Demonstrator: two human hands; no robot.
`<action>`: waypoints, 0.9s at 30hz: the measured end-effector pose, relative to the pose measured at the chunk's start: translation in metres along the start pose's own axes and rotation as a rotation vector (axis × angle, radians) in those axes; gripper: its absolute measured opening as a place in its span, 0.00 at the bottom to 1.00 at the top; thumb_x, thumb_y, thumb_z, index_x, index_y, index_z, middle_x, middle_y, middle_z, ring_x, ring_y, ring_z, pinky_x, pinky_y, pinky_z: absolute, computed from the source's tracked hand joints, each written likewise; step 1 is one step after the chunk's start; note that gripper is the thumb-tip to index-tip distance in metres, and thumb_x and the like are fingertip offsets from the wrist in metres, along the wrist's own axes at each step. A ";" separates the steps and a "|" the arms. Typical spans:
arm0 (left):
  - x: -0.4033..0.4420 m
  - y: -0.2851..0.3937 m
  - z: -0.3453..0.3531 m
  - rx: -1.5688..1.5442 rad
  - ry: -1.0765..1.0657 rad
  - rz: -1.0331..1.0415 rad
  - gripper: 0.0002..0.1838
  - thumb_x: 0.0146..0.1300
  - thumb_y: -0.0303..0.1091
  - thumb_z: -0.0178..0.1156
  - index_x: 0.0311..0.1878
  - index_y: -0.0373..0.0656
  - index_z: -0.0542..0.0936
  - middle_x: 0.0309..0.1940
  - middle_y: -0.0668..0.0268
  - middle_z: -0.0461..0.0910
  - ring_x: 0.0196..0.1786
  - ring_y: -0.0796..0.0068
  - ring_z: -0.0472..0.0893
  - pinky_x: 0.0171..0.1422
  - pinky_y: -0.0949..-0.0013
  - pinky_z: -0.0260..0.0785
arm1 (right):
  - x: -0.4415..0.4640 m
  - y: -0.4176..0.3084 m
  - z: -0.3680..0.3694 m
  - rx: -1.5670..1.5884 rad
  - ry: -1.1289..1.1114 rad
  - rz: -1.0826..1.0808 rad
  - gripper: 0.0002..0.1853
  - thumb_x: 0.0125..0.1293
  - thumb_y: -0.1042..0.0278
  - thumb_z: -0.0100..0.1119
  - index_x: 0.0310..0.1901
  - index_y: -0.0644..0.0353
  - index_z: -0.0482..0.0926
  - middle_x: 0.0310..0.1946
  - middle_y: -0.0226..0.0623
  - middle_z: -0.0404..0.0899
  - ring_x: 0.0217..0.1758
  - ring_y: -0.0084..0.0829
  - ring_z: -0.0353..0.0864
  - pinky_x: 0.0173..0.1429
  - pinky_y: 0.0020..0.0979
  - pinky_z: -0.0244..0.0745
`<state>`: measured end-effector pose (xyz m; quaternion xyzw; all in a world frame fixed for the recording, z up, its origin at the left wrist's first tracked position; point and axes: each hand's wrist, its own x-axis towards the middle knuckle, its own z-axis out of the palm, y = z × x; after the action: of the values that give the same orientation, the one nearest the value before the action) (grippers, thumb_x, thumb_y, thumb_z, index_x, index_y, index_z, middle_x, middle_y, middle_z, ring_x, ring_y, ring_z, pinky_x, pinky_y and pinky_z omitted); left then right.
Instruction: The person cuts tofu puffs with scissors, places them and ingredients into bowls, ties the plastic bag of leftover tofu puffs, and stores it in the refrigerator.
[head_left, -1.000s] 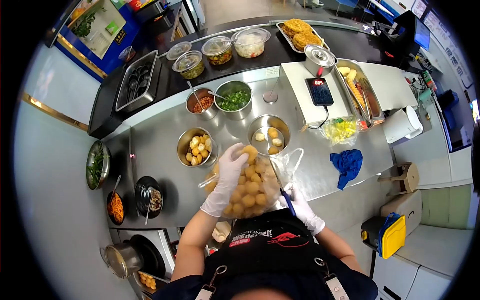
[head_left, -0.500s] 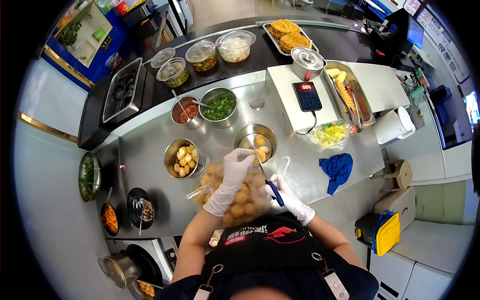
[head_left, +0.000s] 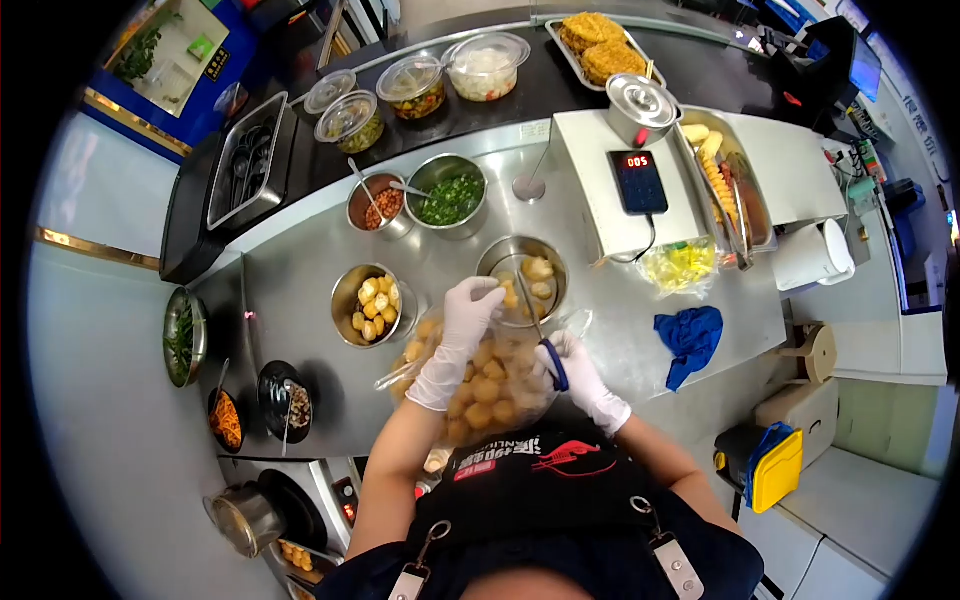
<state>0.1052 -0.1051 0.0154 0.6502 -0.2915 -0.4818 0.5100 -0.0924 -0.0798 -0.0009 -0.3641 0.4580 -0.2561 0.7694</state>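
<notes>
My left hand [head_left: 468,325], in a white glove, pinches a round golden fried puff [head_left: 509,293] at the near rim of a steel pot [head_left: 558,268]. In my right hand [head_left: 578,378], also gloved, are blue-handled scissors [head_left: 557,366], their blades reaching over the pot beside the puff. Inside that pot lie a few puff pieces [head_left: 538,268]. Under both hands, against my apron, a clear plastic bag [head_left: 545,398] holds many whole puffs [head_left: 488,390]. Left of it stands a steel bowl [head_left: 340,300] of cut puffs with pale insides [head_left: 375,305].
Behind are steel bowls of chopped greens [head_left: 450,203] and red bits [head_left: 385,206]. A white box with a digital display [head_left: 640,182] stands at right, near a blue cloth [head_left: 690,343]. Black bowls [head_left: 268,405] sit at left. Lidded tubs [head_left: 487,68] line the back counter.
The view has shifted slightly. The puff in my left hand is now lower, by the pot's near rim, and the scissor blades point up into the pot. Another piece lies in the pot.
</notes>
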 end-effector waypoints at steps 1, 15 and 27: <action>-0.003 0.001 -0.007 0.030 0.003 -0.008 0.09 0.58 0.28 0.62 0.38 0.33 0.79 0.30 0.64 0.81 0.31 0.78 0.79 0.33 0.74 0.74 | 0.002 -0.001 -0.002 -0.009 0.004 0.006 0.14 0.63 0.63 0.63 0.38 0.57 0.66 0.21 0.29 0.76 0.15 0.17 0.70 0.18 0.18 0.62; -0.040 -0.055 -0.049 1.235 -0.274 0.181 0.12 0.50 0.38 0.64 0.36 0.43 0.78 0.32 0.59 0.79 0.36 0.59 0.81 0.41 0.61 0.73 | -0.014 -0.002 0.004 -0.099 -0.092 0.040 0.17 0.62 0.62 0.63 0.43 0.56 0.64 0.30 0.34 0.79 0.22 0.17 0.72 0.23 0.19 0.64; -0.012 -0.004 -0.008 -0.207 0.055 -0.015 0.11 0.59 0.31 0.65 0.41 0.34 0.80 0.31 0.66 0.82 0.30 0.81 0.80 0.32 0.79 0.70 | -0.015 0.027 -0.001 -0.271 -0.048 -0.165 0.21 0.61 0.64 0.64 0.44 0.61 0.61 0.35 0.33 0.73 0.40 0.20 0.73 0.47 0.24 0.71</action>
<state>0.1081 -0.0901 0.0154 0.6091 -0.2212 -0.4951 0.5788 -0.0985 -0.0529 -0.0152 -0.5070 0.4383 -0.2454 0.7005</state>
